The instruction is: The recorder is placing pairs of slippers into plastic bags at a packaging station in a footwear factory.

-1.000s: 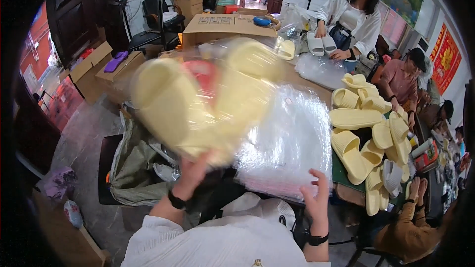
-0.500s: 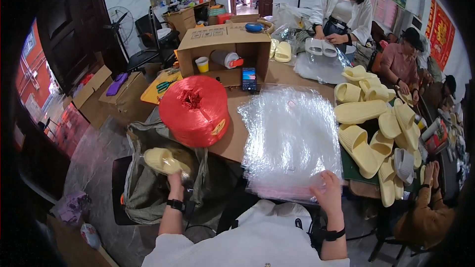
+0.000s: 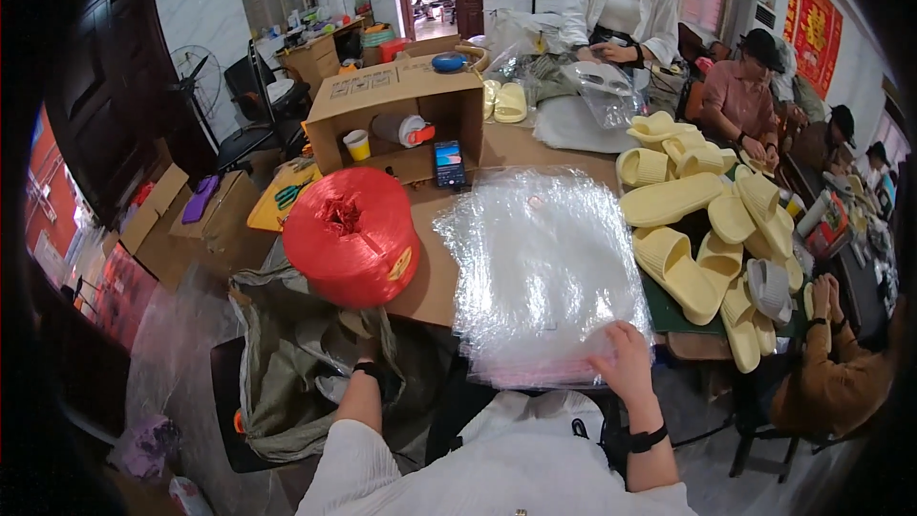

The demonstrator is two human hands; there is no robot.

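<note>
- Right hand (image 3: 626, 361): open, fingers spread, pressing flat on the near edge of the stack of clear plastic bags (image 3: 544, 268) on the table (image 3: 430, 291).
- Bags: thin, light, slippery, limp; best pinched at one edge.
- Left hand (image 3: 366, 349): inside the grey-green sack (image 3: 287, 363) at 9 o'clock from the stack; its state cannot be determined.
- Sack contents hidden.
- Red twine spool (image 3: 351, 234) sits at 10 o'clock.

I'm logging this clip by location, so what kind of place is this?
Probably a small packing workshop for slippers: loose yellow slippers piled on the table, a stack of clear plastic bags under the right hand, and open cardboard boxes.
</note>
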